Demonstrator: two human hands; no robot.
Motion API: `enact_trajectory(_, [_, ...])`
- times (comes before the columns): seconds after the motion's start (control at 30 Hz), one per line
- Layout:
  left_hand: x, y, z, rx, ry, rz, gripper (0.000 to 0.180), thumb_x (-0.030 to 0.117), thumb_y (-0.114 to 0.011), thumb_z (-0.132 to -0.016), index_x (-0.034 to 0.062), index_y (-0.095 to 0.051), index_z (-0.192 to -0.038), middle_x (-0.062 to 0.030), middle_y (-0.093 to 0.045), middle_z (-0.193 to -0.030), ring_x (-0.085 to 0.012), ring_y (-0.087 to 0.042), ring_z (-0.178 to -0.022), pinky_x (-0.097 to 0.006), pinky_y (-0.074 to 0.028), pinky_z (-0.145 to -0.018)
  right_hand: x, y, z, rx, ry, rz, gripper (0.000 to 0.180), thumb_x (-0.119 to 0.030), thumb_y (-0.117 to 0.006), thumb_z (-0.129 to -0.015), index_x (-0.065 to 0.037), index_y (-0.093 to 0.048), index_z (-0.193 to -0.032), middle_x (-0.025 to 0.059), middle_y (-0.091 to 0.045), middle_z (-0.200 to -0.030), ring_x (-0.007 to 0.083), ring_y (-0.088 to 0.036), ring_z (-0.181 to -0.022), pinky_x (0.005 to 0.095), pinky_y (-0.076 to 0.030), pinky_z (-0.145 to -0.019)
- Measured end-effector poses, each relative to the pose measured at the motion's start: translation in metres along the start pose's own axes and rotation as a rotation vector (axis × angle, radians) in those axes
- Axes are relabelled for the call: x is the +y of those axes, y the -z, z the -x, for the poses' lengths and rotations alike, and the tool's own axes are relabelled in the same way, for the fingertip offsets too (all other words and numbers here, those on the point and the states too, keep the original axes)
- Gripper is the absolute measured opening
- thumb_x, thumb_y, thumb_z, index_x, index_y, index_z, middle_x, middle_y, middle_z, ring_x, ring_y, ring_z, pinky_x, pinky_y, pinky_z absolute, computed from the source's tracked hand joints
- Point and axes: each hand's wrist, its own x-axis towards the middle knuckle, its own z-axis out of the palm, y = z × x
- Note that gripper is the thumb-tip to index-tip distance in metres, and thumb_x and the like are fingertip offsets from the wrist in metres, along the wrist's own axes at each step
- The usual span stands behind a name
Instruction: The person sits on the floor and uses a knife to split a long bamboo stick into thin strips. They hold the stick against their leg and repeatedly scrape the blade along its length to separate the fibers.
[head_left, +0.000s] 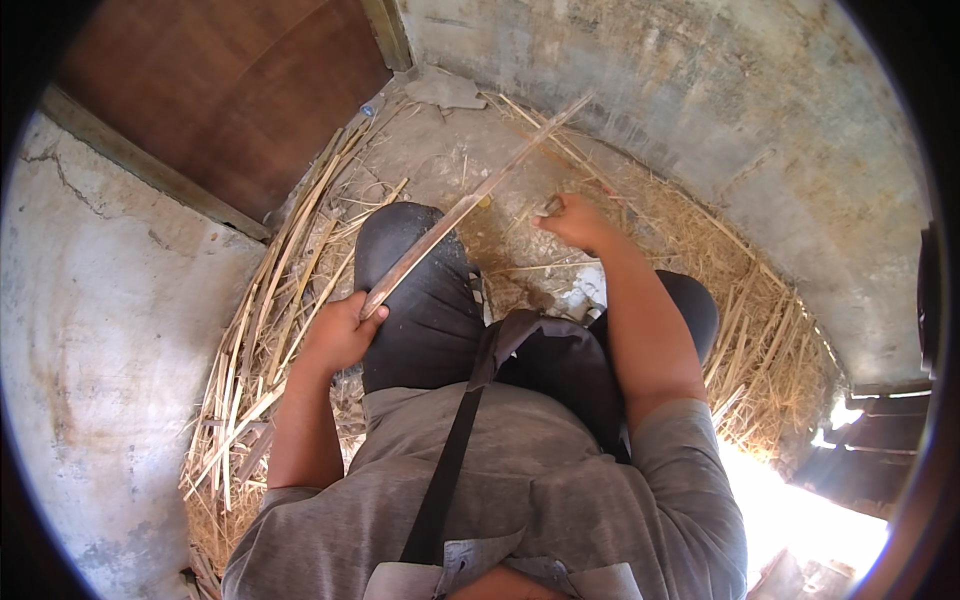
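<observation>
A person in a grey short-sleeved shirt [560,470] and dark trousers [425,300] sits on a concrete floor [440,160] strewn with dry straw, seen from a head-worn camera looking down. The left hand [340,335] is clenched, fingers wrapped tight, around the near end of a long, thin, pale-brown cane strip [470,205], which runs from the hand toward one o'clock, crossing over the left knee and ending near the base of the grey plastered wall [700,90]. The right hand [575,222] reaches forward at about twelve o'clock from the torso, fingers curled together around a small dark tool [551,207] whose shape cannot be made out; it lies just to the right of the strip's middle stretch, and whether the tool touches the strip cannot be told.

A bundle of long, pale split canes [270,340] lies along the floor at nine o'clock from the left hand, fanning from the lower left up toward a reddish-brown wooden door [230,100] at eleven o'clock. A heap of loose golden straw [770,370] fills the floor at three o'clock, beyond the right knee. A black strap [445,480] runs diagonally across the shirt front. Bright sunlight [800,510] burns out the floor at four o'clock, beside dark wooden slats [880,440].
</observation>
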Motion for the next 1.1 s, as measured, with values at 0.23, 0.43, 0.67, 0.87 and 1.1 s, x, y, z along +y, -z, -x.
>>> enact_trajectory(0.23, [-0.003, -0.003, -0.002, 0.004, -0.016, -0.002, 0.038, 0.038, -0.066, -0.099, 0.0023, -0.059, -0.090, -0.0220, -0.064, -0.078, -0.0406, -0.063, -0.074, -0.047, -0.048, -0.070, -0.007, -0.010, 0.009, 0.013, 0.232, 0.126, 0.066, -0.047, -0.078, -0.081, 0.005, -0.067, -0.121, 0.0277, -0.069, -0.117, 0.0427, -0.066, -0.111, 0.0460, -0.051, -0.095])
enact_trajectory(0.43, [-0.002, 0.000, -0.001, -0.003, -0.010, -0.040, 0.038, 0.039, -0.065, -0.099, 0.0026, -0.059, -0.092, -0.0231, -0.065, -0.080, -0.0432, -0.063, -0.077, -0.049, -0.049, -0.072, -0.041, -0.026, 0.014, -0.219, 0.372, 0.135, 0.059, -0.043, -0.080, -0.079, 0.000, -0.070, -0.119, 0.0271, -0.069, -0.113, 0.0426, -0.065, -0.110, 0.0465, -0.051, -0.095])
enact_trajectory(0.67, [0.000, 0.001, -0.002, -0.017, -0.005, -0.017, 0.039, 0.040, -0.064, -0.099, 0.0021, -0.059, -0.092, -0.0230, -0.065, -0.081, -0.0428, -0.064, -0.078, -0.049, -0.049, -0.073, -0.001, 0.006, 0.005, -0.066, -0.143, -0.206, 0.070, -0.042, -0.081, -0.081, 0.008, -0.063, -0.125, 0.0232, -0.071, -0.108, 0.0292, -0.073, -0.083, 0.0418, -0.055, -0.079])
enact_trajectory(0.87, [-0.005, -0.003, -0.002, -0.007, -0.012, -0.015, 0.038, 0.039, -0.064, -0.099, 0.0019, -0.059, -0.092, -0.0227, -0.064, -0.080, -0.0410, -0.064, -0.076, -0.048, -0.048, -0.072, -0.022, 0.002, 0.015, -0.119, 0.025, -0.027, 0.067, -0.042, -0.081, -0.080, 0.008, -0.064, -0.123, 0.0252, -0.071, -0.110, 0.0321, -0.072, -0.089, 0.0414, -0.055, -0.085])
enact_trajectory(1.1, [-0.003, -0.002, -0.001, -0.011, 0.006, -0.007, 0.037, 0.038, -0.065, -0.099, 0.0020, -0.059, -0.092, -0.0227, -0.064, -0.079, -0.0412, -0.063, -0.076, -0.048, -0.048, -0.071, -0.046, -0.017, 0.018, -0.263, 0.314, 0.115, 0.063, -0.042, -0.080, -0.080, 0.007, -0.067, -0.119, 0.0280, -0.069, -0.114, 0.0407, -0.066, -0.109, 0.0448, -0.052, -0.094])
